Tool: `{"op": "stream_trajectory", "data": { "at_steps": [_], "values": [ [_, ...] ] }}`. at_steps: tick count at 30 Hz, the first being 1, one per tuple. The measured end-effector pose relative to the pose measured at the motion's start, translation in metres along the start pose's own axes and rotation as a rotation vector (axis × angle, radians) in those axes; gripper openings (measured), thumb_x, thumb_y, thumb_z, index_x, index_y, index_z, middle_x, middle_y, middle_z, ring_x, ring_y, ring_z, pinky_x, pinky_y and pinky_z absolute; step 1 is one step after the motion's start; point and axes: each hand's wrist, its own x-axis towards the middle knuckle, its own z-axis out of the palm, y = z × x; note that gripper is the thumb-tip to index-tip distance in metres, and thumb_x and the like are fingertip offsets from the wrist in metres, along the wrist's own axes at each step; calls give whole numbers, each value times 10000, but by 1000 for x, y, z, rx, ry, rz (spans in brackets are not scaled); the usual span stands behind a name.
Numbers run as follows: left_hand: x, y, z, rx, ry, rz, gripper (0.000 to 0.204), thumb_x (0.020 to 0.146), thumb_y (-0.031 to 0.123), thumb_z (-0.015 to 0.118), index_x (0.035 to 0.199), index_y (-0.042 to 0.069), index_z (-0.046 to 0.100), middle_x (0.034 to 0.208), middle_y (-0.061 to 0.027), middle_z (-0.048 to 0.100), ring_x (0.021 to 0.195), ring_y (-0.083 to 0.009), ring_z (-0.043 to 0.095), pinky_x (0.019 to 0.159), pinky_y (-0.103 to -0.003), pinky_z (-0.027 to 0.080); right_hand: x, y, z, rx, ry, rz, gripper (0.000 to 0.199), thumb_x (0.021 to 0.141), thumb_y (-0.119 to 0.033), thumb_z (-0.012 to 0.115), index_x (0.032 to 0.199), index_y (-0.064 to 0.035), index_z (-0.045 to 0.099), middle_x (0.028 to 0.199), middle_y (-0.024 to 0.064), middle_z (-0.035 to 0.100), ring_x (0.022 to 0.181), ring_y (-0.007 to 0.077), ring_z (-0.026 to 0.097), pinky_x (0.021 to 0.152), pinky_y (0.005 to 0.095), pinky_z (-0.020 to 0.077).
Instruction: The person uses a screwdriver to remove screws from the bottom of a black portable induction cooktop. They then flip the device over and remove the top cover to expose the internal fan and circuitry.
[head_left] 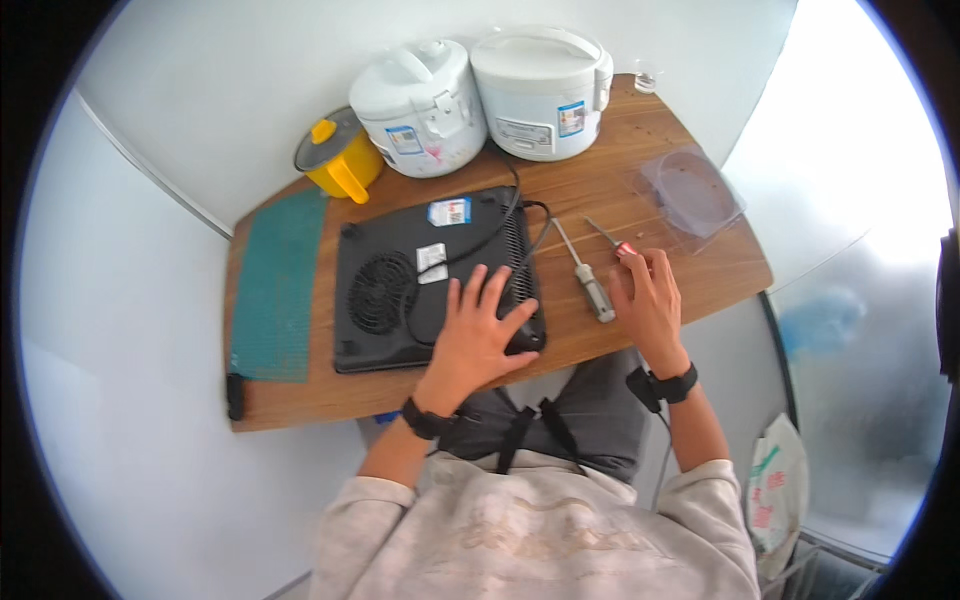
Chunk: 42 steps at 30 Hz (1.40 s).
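Observation:
A black induction cooker (pixel 395 225) lies bottom side up on the table, its round fan grille showing at the left and its cord looped over it. Fingers spread, my left hand (pixel 478 325) rests on the cooker's near right corner. My right hand (pixel 650 300) is curled round the red handle of a small screwdriver (pixel 625 248), whose shaft points away to the left. The rest of that handle is hidden under my fingers. Between the cooker and my right hand lies a longer screwdriver (pixel 592 290) with a grey handle.
Two white rice cookers (pixel 420 110) (pixel 540 90) and a yellow pot (pixel 345 160) with a lid stand along the back. A green mat (pixel 278 285) covers the table's left side. Clear plastic containers (pixel 695 195) sit at the right, near the wooden table's edge (pixel 720 280).

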Motion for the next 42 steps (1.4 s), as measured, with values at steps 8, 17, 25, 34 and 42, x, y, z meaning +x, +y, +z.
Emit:
{"op": "stream_trajectory", "data": {
  "at_steps": [8, 17, 25, 34, 42],
  "values": [
    [2, -1, 2, 49, -14, 16, 712, 757, 520, 865, 1374, 282, 600, 1562, -196, 381, 1479, -484, 329, 1159, -714, 300, -15, -20, 33, 100, -208, 4, 418, 885, -199, 762, 1227, -40, 580, 1122, 170, 546, 1027, 340, 610, 855, 418, 552],
    [5, 3, 0, 48, 4, 32, 728, 726, 499, 883, 1357, 271, 600, 1564, -186, 380, 1461, -481, 344, 1113, -731, 351, -29, -27, 21, 289, -211, 214, 406, 838, -63, 680, 1239, -56, 618, 1029, 157, 578, 911, 345, 642, 793, 443, 555],
    [4, 3, 0, 57, -13, 16, 678, 743, 502, 874, 1342, 270, 656, 1584, -199, 370, 1473, -468, 336, 1158, -691, 310, -62, -34, -62, 704, -414, 287, 344, 850, -70, 687, 1193, -68, 714, 891, 134, 638, 748, 318, 657, 662, 394, 545],
    [4, 2, 3, 68, -16, 19, 691, 747, 513, 869, 1359, 282, 645, 1581, -202, 379, 1475, -472, 339, 1155, -692, 310, -83, -38, -88, 588, -510, 312, 331, 826, -71, 702, 1145, -108, 781, 816, 103, 613, 648, 279, 625, 604, 372, 526],
    [4, 0, 5, 66, -10, 25, 694, 744, 519, 868, 1361, 290, 646, 1579, -203, 388, 1479, -474, 339, 1152, -698, 309, -81, -42, -81, 341, -473, 182, 327, 784, -93, 728, 1095, -164, 799, 865, 67, 592, 639, 262, 626, 585, 377, 519]
  ]
}}
